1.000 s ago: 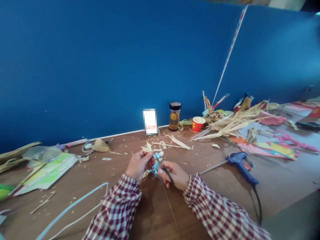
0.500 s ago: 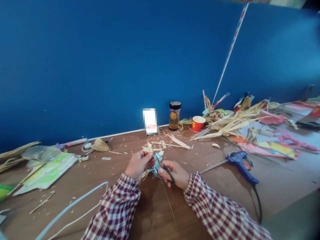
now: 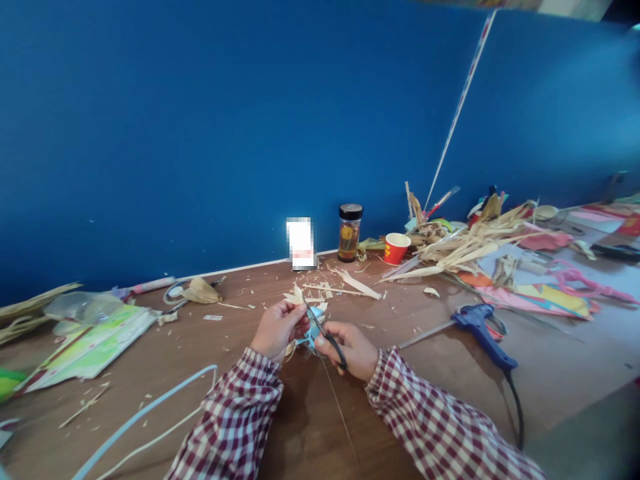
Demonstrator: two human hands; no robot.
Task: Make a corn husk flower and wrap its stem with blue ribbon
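Note:
My left hand pinches a small pale piece of corn husk between thumb and fingers. A pair of scissors with dark handles is in my right hand, its blades pointing up and left at the husk piece. Whether the blades are closed on the husk cannot be made out. Just below and behind the blades is a small light-blue object with thin strands at its lower end; its kind is unclear and the hands partly hide it.
A blue glue gun lies to the right with its cord. Toward the wall stand a lidded jar, a red paper cup and a blurred-out white panel. Corn husks are heaped at right; a green-and-white sheet lies left.
Almost nothing differs. My right hand and the scissors have shifted very slightly to the left and down; my left hand keeps its place with the husk.

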